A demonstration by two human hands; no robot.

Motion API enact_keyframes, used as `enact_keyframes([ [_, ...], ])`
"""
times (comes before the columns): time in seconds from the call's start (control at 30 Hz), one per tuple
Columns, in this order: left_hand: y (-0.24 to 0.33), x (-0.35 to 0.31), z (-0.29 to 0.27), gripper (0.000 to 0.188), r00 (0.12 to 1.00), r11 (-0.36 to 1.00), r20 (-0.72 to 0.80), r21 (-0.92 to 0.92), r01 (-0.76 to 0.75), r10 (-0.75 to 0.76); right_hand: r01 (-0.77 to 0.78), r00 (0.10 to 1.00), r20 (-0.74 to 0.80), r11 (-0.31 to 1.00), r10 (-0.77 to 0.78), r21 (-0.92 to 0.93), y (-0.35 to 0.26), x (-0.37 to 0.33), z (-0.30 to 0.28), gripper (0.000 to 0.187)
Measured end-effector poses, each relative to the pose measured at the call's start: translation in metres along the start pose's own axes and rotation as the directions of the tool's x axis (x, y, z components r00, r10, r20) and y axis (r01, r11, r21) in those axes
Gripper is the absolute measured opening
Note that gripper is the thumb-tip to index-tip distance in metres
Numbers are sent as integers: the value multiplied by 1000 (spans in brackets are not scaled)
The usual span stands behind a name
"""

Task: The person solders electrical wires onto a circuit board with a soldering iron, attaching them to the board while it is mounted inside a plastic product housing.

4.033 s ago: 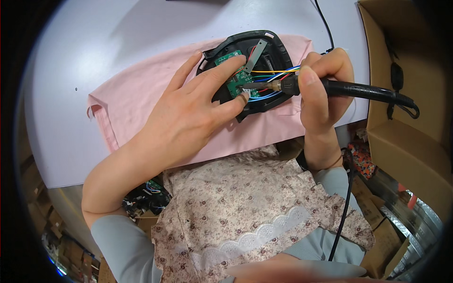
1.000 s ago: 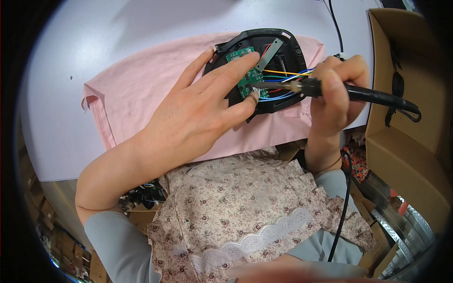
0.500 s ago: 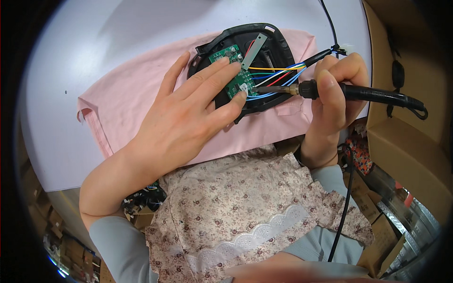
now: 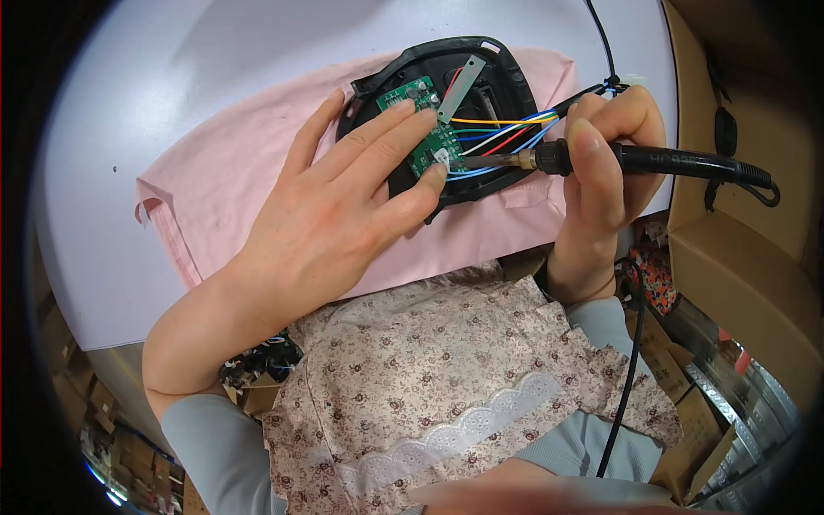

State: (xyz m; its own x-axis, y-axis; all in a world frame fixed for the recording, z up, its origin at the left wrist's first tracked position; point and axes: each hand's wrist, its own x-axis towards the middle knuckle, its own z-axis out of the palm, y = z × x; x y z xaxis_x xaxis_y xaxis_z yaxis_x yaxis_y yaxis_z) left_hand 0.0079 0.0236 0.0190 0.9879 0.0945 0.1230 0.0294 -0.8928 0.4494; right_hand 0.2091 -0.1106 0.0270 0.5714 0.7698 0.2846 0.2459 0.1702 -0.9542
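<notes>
My right hand (image 4: 620, 163) is closed around a soldering iron (image 4: 678, 163). The iron points left, and its tip reaches the lower right edge of a green circuit board (image 4: 422, 161), beside the wire ends. My left hand (image 4: 335, 202) lies spread over the board, fingertips and thumb pressing on it and covering part of it. The board sits in a black plastic housing (image 4: 408, 69). Several coloured wires (image 4: 506, 122) run from the board's right side into a black cable. A narrow grey-green strip (image 4: 463, 88) with a red wire lies slanted above the board.
Under the housing, a pink cloth (image 4: 223, 189) covers part of the white table (image 4: 94, 240). An open cardboard box (image 4: 738, 266) stands at the right, against the table's edge. A black cord (image 4: 631, 369) hangs down by my right forearm. Patterned fabric (image 4: 429, 360) covers my lap.
The soldering iron and my right hand have shifted slightly left and up. The housing sits a little farther up and left in view. My left hand keeps its spread pose on the board.
</notes>
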Motion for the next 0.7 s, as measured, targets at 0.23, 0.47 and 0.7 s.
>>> enact_keyframes([
  [0.23,0,0,-1,41,1000,1000,-4,0,-3,3,-8,1000,8,1000,8,2,1,1,-1,28],
  [0.47,-1,-1,1,43,1000,1000,-5,-7,-12,11,35,999,18,999,-35,32,6,3,-4,24],
  [0.7,-1,-1,1,44,1000,1000,-6,-19,-10,10,82,994,63,994,-87,77,11,6,-9,23],
])
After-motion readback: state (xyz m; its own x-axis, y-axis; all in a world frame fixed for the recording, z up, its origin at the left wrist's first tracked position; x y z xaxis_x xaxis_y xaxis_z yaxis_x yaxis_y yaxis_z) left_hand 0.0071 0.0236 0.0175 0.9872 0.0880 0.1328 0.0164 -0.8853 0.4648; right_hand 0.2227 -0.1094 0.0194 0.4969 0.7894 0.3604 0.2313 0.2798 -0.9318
